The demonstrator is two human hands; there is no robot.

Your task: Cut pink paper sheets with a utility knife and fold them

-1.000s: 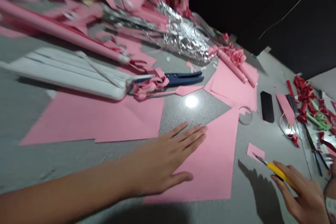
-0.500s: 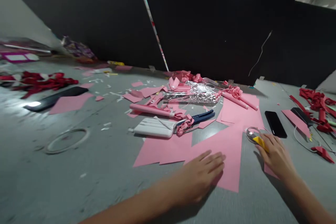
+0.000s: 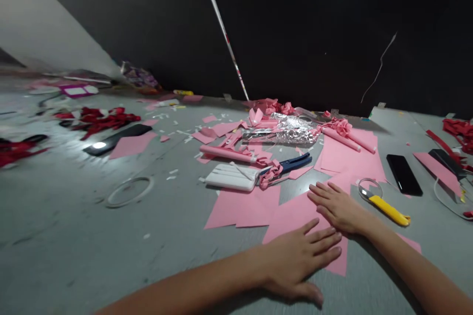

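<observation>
My left hand [image 3: 299, 258] lies flat, fingers stretched out, on the near part of a pink paper sheet [image 3: 290, 214] on the grey table. My right hand [image 3: 338, 206] rests open and palm down on the same sheet, a little farther away, fingers pointing left. Neither hand holds anything. A yellow utility knife [image 3: 388, 208] lies on the table just right of my right hand, its blade end beside a clear tape ring [image 3: 369, 188].
More pink sheets [image 3: 242, 206], a pink paper roll [image 3: 226, 153], a white bundle [image 3: 232, 177], blue-handled pliers [image 3: 290, 162] and crumpled foil [image 3: 291, 133] lie beyond. A black phone [image 3: 404, 174] sits at right. Red paper scraps [image 3: 98, 118] and a wire ring [image 3: 129, 191] are at left.
My right hand has let go of the yellow knife, which now lies on the table, and moved left onto the pink sheet. The camera view has lifted and pulled back.
</observation>
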